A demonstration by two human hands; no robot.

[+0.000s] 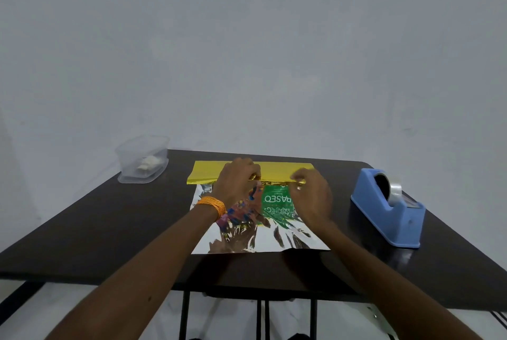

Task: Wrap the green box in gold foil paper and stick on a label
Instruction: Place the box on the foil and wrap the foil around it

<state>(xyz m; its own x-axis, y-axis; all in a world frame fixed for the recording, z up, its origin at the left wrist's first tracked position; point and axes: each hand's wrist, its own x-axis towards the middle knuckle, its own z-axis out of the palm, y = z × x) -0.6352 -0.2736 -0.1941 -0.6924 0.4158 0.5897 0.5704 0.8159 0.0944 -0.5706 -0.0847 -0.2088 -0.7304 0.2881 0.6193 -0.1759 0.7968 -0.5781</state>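
Your left hand point(237, 184) and right hand point(312, 195) each pinched the folded edge of the gold foil paper point(285, 171) at mid-frame. The green box point(275, 199) lay on the foil's silver side, between your hands, on the dark tabletop point(109, 230). A blue tape dispenser point(389, 210) stood at right and a clear container point(142, 160) at left.

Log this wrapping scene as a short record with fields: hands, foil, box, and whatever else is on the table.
gold foil paper: silver side up, far flap folded over showing gold
left hand: pinches the flap's folded edge
right hand: pinches the same edge
green box: lies on the foil, top uncovered
tape dispenser: blue, right of foil
clear tub: far left, something white inside
table: dark
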